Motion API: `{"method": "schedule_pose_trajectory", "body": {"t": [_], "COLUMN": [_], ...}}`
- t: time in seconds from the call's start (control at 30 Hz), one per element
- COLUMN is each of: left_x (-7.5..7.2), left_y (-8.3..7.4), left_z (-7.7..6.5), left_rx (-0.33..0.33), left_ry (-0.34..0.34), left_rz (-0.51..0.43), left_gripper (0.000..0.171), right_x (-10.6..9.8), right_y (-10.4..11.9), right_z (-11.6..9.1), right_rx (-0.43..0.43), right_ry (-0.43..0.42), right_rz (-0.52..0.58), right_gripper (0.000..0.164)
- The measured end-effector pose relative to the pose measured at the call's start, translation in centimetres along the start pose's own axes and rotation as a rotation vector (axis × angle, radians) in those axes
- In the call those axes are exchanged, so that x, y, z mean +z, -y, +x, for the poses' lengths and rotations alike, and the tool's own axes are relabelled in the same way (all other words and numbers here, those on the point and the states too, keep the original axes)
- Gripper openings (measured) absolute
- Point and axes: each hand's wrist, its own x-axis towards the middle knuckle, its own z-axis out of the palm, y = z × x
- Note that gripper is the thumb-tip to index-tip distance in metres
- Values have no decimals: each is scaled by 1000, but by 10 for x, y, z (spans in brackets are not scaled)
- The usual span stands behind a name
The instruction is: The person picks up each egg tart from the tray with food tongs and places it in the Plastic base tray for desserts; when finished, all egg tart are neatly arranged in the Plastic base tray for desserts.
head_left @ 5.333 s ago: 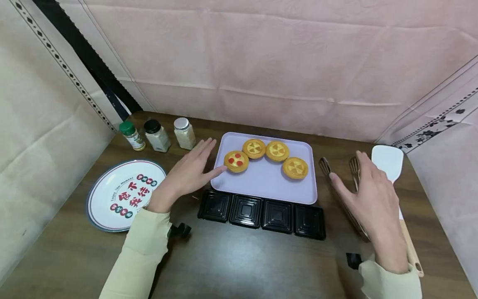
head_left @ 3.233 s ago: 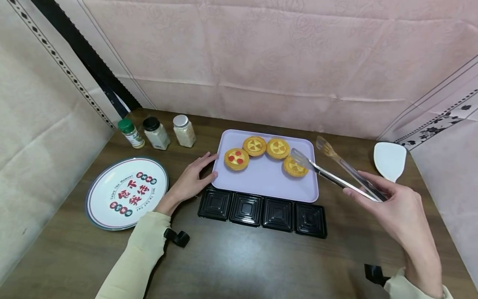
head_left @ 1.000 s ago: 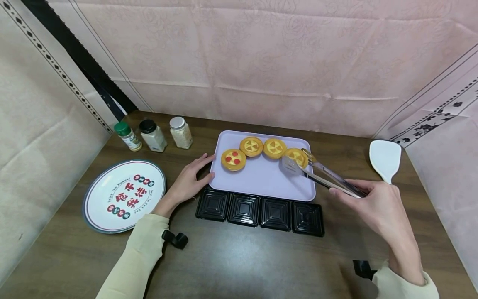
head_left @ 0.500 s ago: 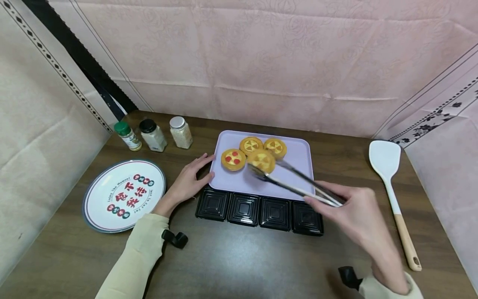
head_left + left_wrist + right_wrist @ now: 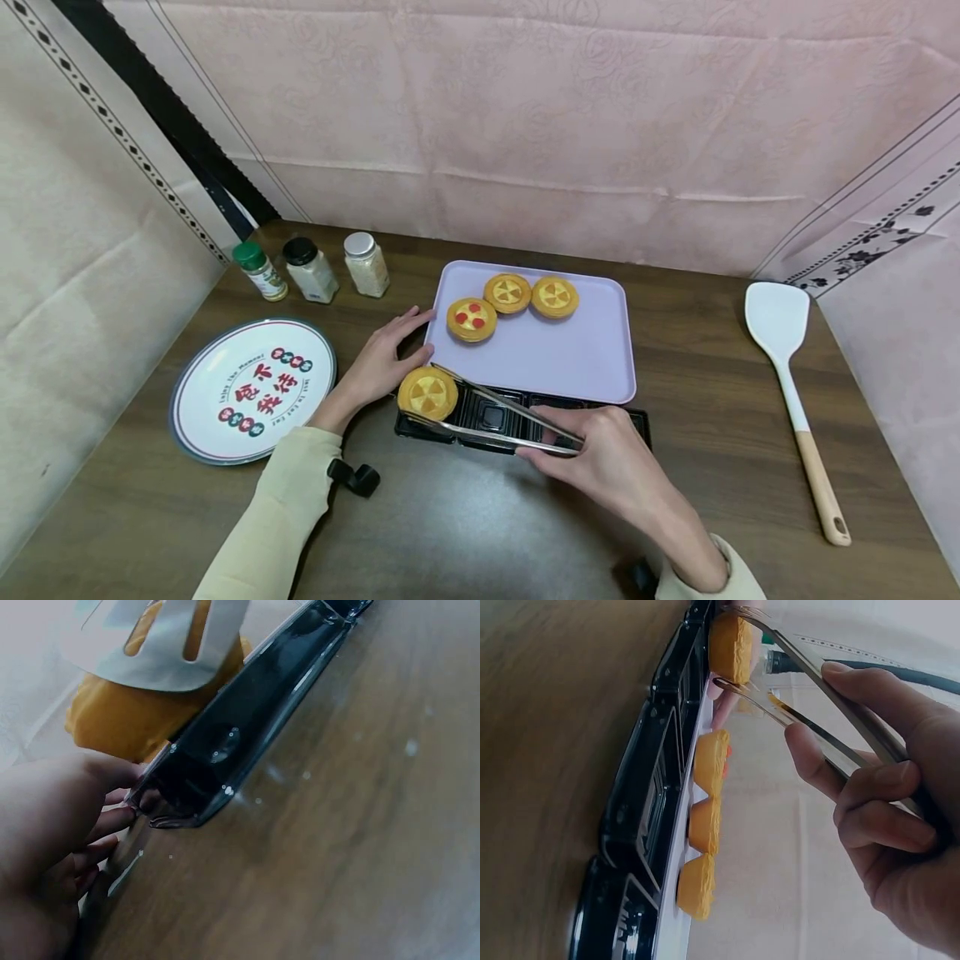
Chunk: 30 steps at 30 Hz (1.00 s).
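My right hand [image 5: 615, 458] grips metal tongs [image 5: 487, 435], whose ends stand on either side of an egg tart [image 5: 427, 393] with a yellow pattern. The tart is at the leftmost compartment of a black plastic tray [image 5: 491, 414]; in the right wrist view it sits high, above the compartment's rim. Fingers extended, my left hand [image 5: 382, 358] rests at the left edge of a lilac tray [image 5: 555, 367]. On that tray sit a tart with red dots [image 5: 471, 320] and two yellow-patterned tarts [image 5: 507, 293]. The tongs and right hand partly cover the black tray.
A white plate [image 5: 217, 392] with red lettering lies left of my left hand. Behind it stand a green-capped jar [image 5: 260, 271], a black-capped jar [image 5: 311, 270] and a silver-capped jar [image 5: 367, 265]. A white spatula [image 5: 787, 367] with a wooden handle lies at the right.
My right hand picked up the tongs, took the rightmost tart from the lilac tray and carried it left and nearer to the black tray. My left hand came down to the lilac tray's edge.
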Motion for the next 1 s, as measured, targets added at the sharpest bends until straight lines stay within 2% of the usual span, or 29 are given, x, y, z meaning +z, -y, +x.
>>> {"method": "schedule_pose_trajectory", "body": {"t": [0.2,0.63,0.8,1.0], "left_x": [0,-1,-1,-1], "left_y": [1,2,1,1], "left_z": [0,1,0,0], "left_rx": [7,8,12,23], "left_ry": [-1,0,-3,-8], "left_rz": [1,-2,4,-3], "left_gripper": [56,56,56,55], "right_x": [-1,0,-4,-14], "right_y": [3,5,1,-5], "right_z": [0,1,2,3], "right_rx": [33,24,15,113], "right_ry": [41,43,-5,-104], "right_rz": [-12,-41,-45,-30], "right_gripper": [35,34,36,49]}}
